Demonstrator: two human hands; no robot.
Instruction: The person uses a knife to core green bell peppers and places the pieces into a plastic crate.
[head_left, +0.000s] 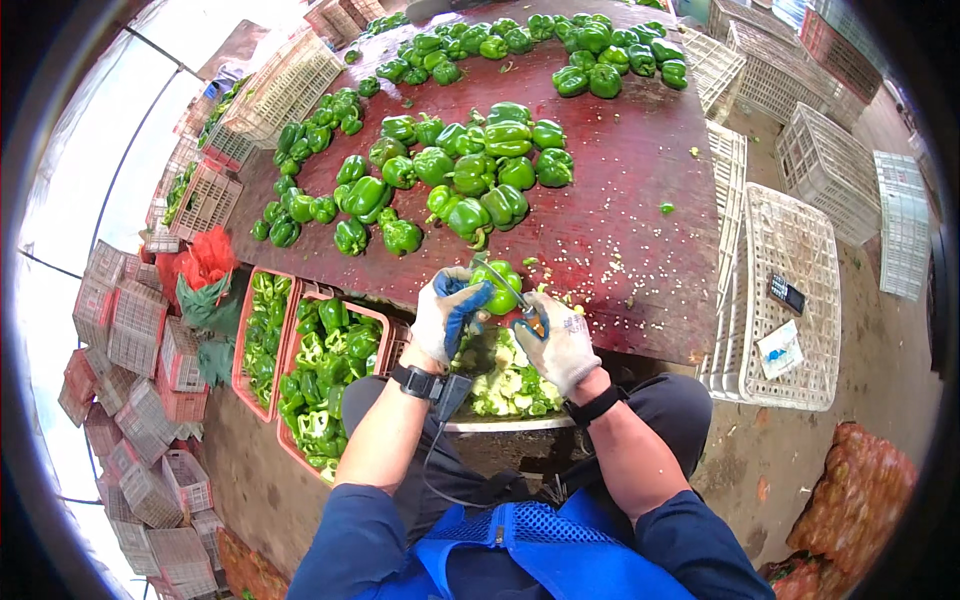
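My left hand, in a white glove with blue coating, holds a green bell pepper by its left side. In my gloved right hand is a knife with an orange-brown handle, and its thin curved blade lies across the pepper. Right below both hands, a container between my knees holds pale green cut pepper pieces. Just beyond, a heap of whole green bell peppers rests on the dark red table.
More peppers lie at the table's far side. Crates of peppers stand at my left. To the right, a white plastic crate bears a phone and a small packet. A filled mesh sack lies on the floor.
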